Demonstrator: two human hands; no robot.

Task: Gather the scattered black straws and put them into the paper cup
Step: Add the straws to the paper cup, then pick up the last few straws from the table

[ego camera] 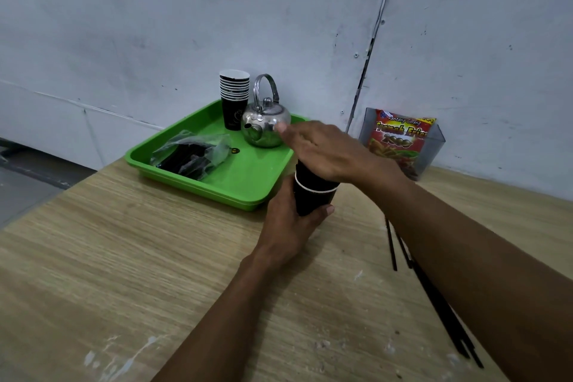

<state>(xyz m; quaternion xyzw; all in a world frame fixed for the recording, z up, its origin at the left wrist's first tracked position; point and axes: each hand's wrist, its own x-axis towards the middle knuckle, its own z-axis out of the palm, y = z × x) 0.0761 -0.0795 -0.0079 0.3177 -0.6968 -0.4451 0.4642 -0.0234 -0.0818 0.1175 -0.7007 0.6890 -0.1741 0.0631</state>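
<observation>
Bare wooden table [124, 257] lies open at near left. At far centre the green tray [248, 183] carries stacked cups [234, 93], a kettle [266, 121] and a plastic bag [192, 153]. Black straws [440, 304] lie near right; a snack packet [400, 139] blocks far right.

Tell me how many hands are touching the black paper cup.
2. The left hand grips the black paper cup from below; the right hand rests over its rim.

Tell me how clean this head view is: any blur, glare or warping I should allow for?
Head view: wide-angle warping bends the wall seams and table edge; right hand is slightly motion-blurred above the paper cup; steel kettle shows bright reflections; lighting is flat, shadows soft; black straws stay sharp but partly hidden by the right forearm.
</observation>
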